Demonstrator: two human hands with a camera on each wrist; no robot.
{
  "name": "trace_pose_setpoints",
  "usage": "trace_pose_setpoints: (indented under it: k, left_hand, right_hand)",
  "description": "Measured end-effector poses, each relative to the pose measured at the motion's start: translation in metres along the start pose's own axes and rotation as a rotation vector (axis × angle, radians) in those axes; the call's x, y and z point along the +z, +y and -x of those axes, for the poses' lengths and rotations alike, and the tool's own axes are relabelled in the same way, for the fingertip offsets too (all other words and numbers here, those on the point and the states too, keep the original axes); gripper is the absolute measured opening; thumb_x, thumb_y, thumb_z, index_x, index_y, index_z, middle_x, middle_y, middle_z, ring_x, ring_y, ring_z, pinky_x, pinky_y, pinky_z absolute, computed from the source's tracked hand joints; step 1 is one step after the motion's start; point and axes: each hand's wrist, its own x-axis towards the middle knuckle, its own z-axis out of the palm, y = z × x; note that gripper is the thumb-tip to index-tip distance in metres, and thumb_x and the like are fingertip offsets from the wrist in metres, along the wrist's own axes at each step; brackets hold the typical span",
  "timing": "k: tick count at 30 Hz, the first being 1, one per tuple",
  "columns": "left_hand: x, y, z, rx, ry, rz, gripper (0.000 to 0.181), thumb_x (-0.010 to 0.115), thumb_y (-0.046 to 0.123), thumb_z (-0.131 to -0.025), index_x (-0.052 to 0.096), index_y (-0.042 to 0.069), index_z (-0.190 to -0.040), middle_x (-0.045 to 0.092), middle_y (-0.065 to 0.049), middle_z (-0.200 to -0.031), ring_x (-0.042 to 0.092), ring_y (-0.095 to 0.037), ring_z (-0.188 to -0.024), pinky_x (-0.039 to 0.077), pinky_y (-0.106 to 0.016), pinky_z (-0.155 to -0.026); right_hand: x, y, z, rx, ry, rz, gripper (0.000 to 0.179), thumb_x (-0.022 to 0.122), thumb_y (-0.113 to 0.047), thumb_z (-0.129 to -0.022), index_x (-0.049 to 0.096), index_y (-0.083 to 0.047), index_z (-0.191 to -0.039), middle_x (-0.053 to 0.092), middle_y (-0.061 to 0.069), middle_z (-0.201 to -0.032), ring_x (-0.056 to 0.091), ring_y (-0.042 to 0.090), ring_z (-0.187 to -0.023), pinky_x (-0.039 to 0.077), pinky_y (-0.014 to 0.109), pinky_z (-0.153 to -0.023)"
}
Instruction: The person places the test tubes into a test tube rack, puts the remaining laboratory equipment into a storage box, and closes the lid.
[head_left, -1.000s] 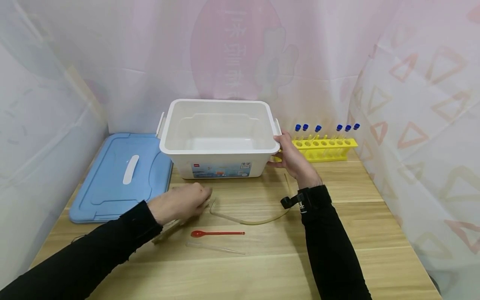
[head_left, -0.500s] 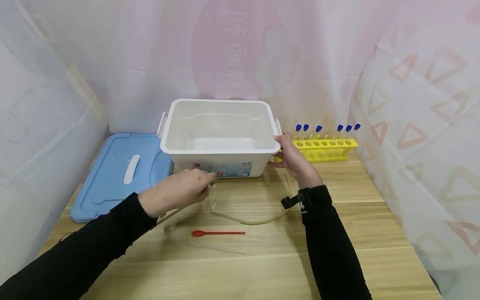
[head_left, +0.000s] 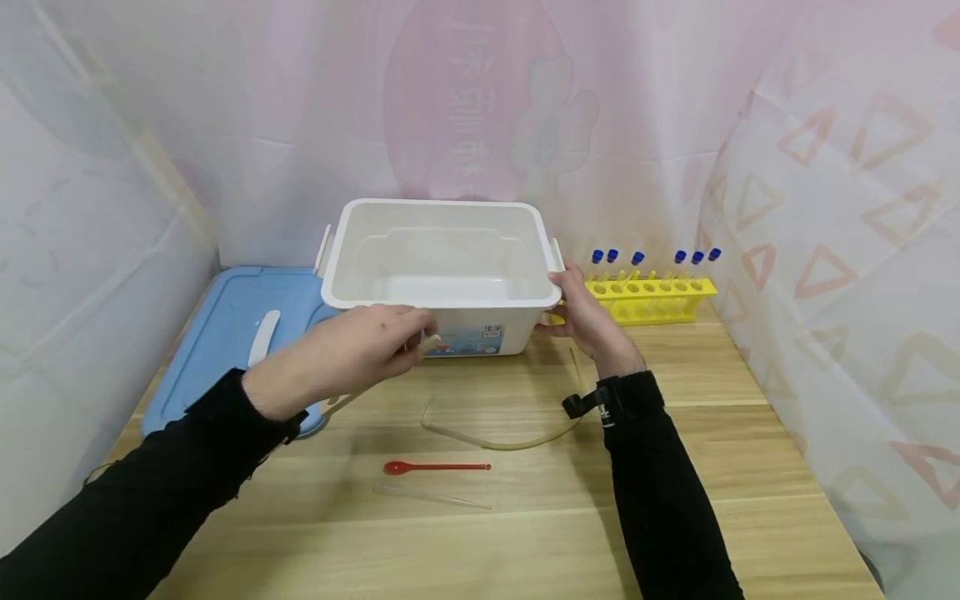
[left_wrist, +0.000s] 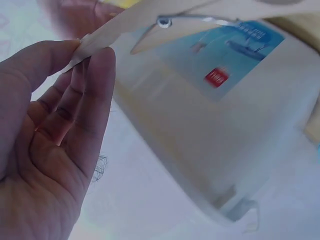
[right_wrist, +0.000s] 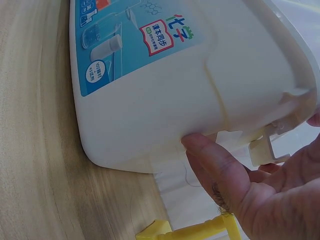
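My left hand (head_left: 360,350), in front of the box's left half, pinches a wooden test-tube clamp (left_wrist: 150,12) between thumb and fingertips. A small metal spring shows on the clamp in the left wrist view, and its far part runs back under the wrist in the head view. The white plastic storage box (head_left: 517,333) stands lidless, its inside bare and a blue label on its front. My right hand (head_left: 588,321) grips the box's right end by the handle. In the right wrist view its thumb presses the side wall, and some fingers are hidden behind the handle.
A blue lid (head_left: 217,350) lies left of the box. A yellow test-tube rack (head_left: 652,289) with several blue-topped tubes stands right. On the wooden table lie a bent yellowish tube (head_left: 517,446), a red spoon (head_left: 437,467) and a thin clear tube (head_left: 431,497).
My left hand has risen from low over the table with the wooden clamp, now overlapping the box's lower left front. The right hand stays on the box.
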Motion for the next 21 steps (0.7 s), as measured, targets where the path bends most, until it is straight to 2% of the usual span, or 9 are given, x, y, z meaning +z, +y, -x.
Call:
trace_pose_setpoints:
  k: [6,15,21]
  left_hand:
    - [-0.018,0.005,-0.002,0.035,0.069,0.003,0.011,0.071,0.005,-0.115,0.074,0.01,-0.124,0.082,-0.002,-0.113,0.066,-0.005,-0.079,0.058,-0.027,-0.071]
    - [-0.052,0.008,-0.002,0.078,0.204,-0.013,0.019,0.073,0.006,-0.115,0.072,0.01,-0.134,0.081,-0.002,-0.115,0.077,-0.016,-0.099,0.065,-0.038,-0.08]
    - [-0.071,0.005,-0.001,0.065,0.287,-0.054,0.022,0.075,0.008,-0.115,0.071,0.01,-0.137,0.081,-0.002,-0.116,0.079,-0.018,-0.103,0.065,-0.042,-0.083]
  right_hand:
    - [0.0,0.0,0.0,-0.003,-0.004,0.003,0.078,0.04,-0.047,-0.118,0.005,-0.031,-0.186,0.031,0.028,-0.184,0.05,0.055,-0.16,0.047,0.083,-0.127]
    - [0.0,0.001,0.0,-0.005,0.003,0.005,0.079,0.04,-0.046,-0.118,0.005,-0.03,-0.187,0.032,0.029,-0.183,0.051,0.055,-0.16,0.048,0.082,-0.125]
    - [0.0,0.002,-0.001,-0.005,0.002,0.001,0.079,0.04,-0.045,-0.118,0.005,-0.029,-0.187,0.032,0.029,-0.183,0.052,0.054,-0.159,0.048,0.083,-0.126]
